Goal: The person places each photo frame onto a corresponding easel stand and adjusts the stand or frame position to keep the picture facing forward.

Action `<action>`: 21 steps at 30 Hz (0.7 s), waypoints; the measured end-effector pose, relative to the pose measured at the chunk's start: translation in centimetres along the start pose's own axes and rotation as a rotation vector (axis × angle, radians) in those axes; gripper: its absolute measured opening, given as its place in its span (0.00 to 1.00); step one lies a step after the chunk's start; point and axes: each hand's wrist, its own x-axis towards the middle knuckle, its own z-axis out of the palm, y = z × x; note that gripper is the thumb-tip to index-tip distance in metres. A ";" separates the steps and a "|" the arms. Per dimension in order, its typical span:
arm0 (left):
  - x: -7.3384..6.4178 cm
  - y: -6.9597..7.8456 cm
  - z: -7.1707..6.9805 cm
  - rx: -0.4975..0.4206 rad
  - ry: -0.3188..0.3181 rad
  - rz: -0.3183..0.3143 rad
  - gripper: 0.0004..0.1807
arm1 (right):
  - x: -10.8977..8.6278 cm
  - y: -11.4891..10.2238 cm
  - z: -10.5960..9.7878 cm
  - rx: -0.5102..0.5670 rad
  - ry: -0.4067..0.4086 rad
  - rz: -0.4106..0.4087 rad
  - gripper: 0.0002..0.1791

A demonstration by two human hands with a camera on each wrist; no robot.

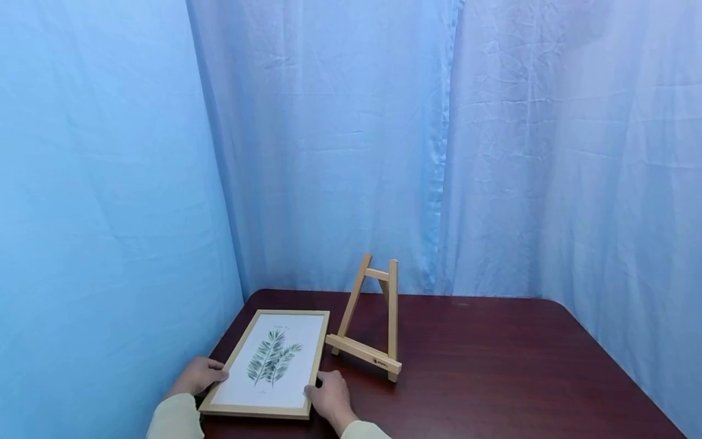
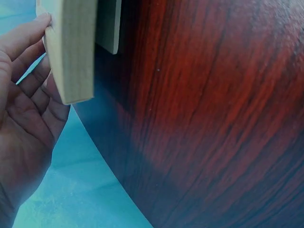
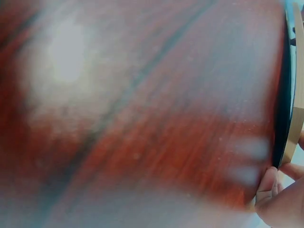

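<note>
A framed picture [image 1: 236, 397] of green fern leaves on white, with a pale wood frame, is tilted a little over the left part of the table. My left hand [image 1: 204, 374] grips its left edge, thumb on the front; in the left wrist view that hand [image 2: 28, 95] has its fingers behind the wooden edge [image 2: 76, 52]. My right hand [image 1: 331, 395] pinches the right edge near the lower corner. In the right wrist view, the right hand's thumb and fingers [image 3: 280, 194] hold the frame's edge [image 3: 295, 114]. Just right of the picture stands a small wooden easel [image 1: 392, 317].
The dark red wooden table [image 1: 482, 366] has rounded far corners and stretches away to the right. Blue curtains [image 1: 340, 152] hang behind it and on both sides. The easel's front ledge [image 1: 362, 352] reaches close to the picture's right edge.
</note>
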 end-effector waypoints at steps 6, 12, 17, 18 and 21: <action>0.1 0.0 -0.3 0.008 0.002 -0.010 0.22 | 0.1 -0.2 -0.3 0.045 -0.017 -0.005 0.22; 0.4 0.3 -0.2 -0.009 -0.030 -0.028 0.23 | 0.1 -0.1 -0.7 0.053 0.006 -0.035 0.19; 0.3 0.3 0.2 -0.057 -0.037 -0.008 0.22 | 0.3 0.1 -0.8 0.093 0.016 -0.044 0.16; 0.3 0.3 0.2 -0.060 -0.037 -0.002 0.22 | 0.3 0.1 -0.8 0.103 0.016 -0.046 0.16; 0.2 0.1 0.3 -0.072 -0.037 0.008 0.22 | 0.3 -0.1 -0.9 0.120 0.015 -0.051 0.16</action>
